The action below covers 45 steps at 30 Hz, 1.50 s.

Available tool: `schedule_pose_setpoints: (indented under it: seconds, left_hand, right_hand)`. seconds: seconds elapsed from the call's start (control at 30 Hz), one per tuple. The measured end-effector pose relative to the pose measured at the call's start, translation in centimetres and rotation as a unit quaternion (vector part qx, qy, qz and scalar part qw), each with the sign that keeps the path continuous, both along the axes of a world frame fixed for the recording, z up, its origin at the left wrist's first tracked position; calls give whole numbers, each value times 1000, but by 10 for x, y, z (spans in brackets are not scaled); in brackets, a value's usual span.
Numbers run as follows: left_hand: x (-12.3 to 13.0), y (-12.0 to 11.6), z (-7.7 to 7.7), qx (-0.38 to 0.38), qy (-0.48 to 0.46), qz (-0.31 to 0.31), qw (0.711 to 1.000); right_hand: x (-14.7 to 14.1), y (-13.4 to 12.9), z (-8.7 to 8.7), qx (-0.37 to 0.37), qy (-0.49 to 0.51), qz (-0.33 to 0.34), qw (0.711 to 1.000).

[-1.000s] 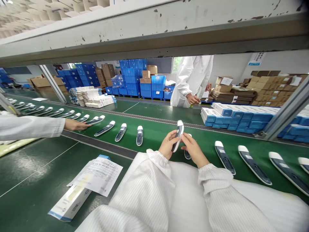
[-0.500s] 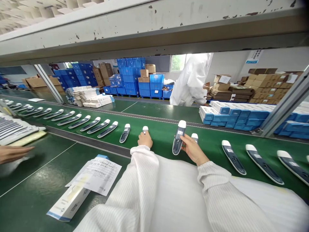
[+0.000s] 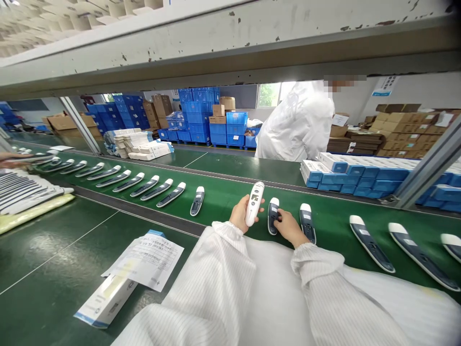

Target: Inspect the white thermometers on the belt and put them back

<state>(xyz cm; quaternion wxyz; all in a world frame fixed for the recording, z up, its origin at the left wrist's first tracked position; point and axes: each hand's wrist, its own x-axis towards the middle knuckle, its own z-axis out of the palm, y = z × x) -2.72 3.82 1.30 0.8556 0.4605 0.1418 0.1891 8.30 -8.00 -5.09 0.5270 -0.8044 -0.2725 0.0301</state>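
White device (image 3: 254, 204) with a small screen and buttons facing up sits just right of the centre of the frame, gripped upright in the fingers of the left hand (image 3: 239, 214). The right hand (image 3: 291, 229) has its fingertips at the edge of a dark-backed device (image 3: 272, 216) lying on the green belt (image 3: 230, 192); whether they close on it I cannot tell. At lower left, the glossy green desk (image 3: 46, 269) carries a printed sheet (image 3: 153, 259) lying partly over a white-and-blue carton (image 3: 108, 300). Past it the belt crosses the frame, bearing a spaced row of similar devices. At the left edge, another person's hand (image 3: 9, 161) holds one over it. Beyond, a far green surface (image 3: 230, 164) holds loosely piled white cartons (image 3: 144, 146) at left and stacked blue-ended cartons (image 3: 353, 175) at right. Behind stand a person in white (image 3: 297, 125), blue crates (image 3: 198, 117), brown boxes (image 3: 403, 125) and a bright window (image 3: 269, 95).
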Motion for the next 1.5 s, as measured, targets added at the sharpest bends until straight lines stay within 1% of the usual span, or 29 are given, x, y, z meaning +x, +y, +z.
schedule_pose_setpoints:
  seconds: [0.03, 0.1, 0.17, 0.23, 0.3, 0.33, 0.4, 0.43, 0.47, 0.5, 0.53, 0.57, 0.6, 0.63, 0.67, 0.7, 0.73, 0.77, 0.8, 0.87, 1.0, 1.07, 1.13, 1.2, 1.27, 1.3, 1.4, 1.47, 1.5]
  left_hand:
    - [1, -2, -1, -1, 5, 5, 1000]
    - [2, -7, -2, 2, 15, 19, 1000]
    - [4, -11, -4, 18, 17, 30, 999]
    - [5, -16, -6, 33, 7, 32, 999]
    - [6, -20, -7, 37, -9, 27, 999]
    - [7, -21, -7, 37, -14, 22, 999]
    - [7, -19, -6, 51, -12, 11, 999]
    - [6, -16, -5, 75, -1, 8, 997]
    - [5, -11, -3, 117, 13, 15, 993]
    - [2, -4, 0, 181, 32, 36, 982]
    - [-1, 5, 2, 264, 57, 77, 960]
    - [-6, 15, 5, 356, 90, 134, 921]
    - [-11, 26, 7, 438, 133, 199, 866]
    - [-17, 38, 8, 497, 183, 258, 808]
    - [-22, 49, 9, 518, 236, 299, 766]
    - [-27, 59, 10, 510, 285, 317, 747]
    - [-31, 67, 10, 482, 322, 317, 750]
    - [-34, 73, 9, 448, 344, 303, 768]
    - [-35, 76, 9, 416, 348, 283, 791]
    - [-32, 76, 7, 374, 319, 246, 835]
    - [-16, 53, 5, 288, 218, 155, 920]
    - [-8, 37, 4, 242, 165, 108, 950]
    - [-4, 23, 3, 173, 105, 66, 977]
    - [-1, 12, 1, 98, 53, 36, 993]
    - [0, 4, 0, 45, 25, 15, 999]
    - [1, 0, 0, 36, 22, 8, 999]
    - [2, -6, 0, 15, 25, -3, 1000]
    - [3, -10, 1, 8, 38, 10, 999]
    - [3, -12, 1, 4, 46, 15, 999]
  right_hand:
    - [-1, -1, 2, -1, -8, -9, 1000]
    - [-5, -2, 8, 23, -33, -22, 999]
    - [-13, -2, 19, 81, -25, -4, 996]
    - [-22, -1, 30, 156, 53, 60, 985]
    - [-31, -1, 39, 217, 153, 129, 955]
    - [-34, -1, 42, 240, 189, 150, 940]
    - [-38, -3, 46, 272, 234, 168, 918]
    - [-38, -4, 46, 282, 250, 171, 910]
    - [-38, -5, 46, 288, 264, 171, 904]
    - [-38, -6, 46, 291, 276, 171, 900]
    - [-37, -7, 46, 293, 284, 173, 897]
    - [-36, -8, 45, 292, 291, 175, 894]
    - [-35, -9, 45, 291, 296, 179, 892]
    - [-34, -9, 45, 291, 299, 184, 890]
    - [-33, -9, 44, 290, 301, 189, 889]
    - [-33, -9, 44, 288, 303, 193, 887]
    - [-32, -9, 43, 287, 304, 194, 887]
    - [-32, -9, 41, 283, 305, 194, 888]
    - [-31, -8, 40, 280, 304, 189, 891]
    - [-29, -5, 34, 274, 292, 171, 901]
    - [-21, 2, 18, 246, 245, 131, 929]
    - [-17, 6, 11, 219, 212, 118, 945]
    - [-12, 8, 6, 171, 148, 93, 969]
    - [-7, 9, 2, 93, 64, 62, 992]
    - [-4, 8, 0, 18, 4, 33, 999]
    - [-3, 6, -1, -8, -10, 23, 1000]
    - [-4, 2, 0, -33, -24, 5, 999]
    - [-8, 0, 6, -24, -64, -6, 998]
    - [-12, -1, 10, -7, -88, -9, 996]
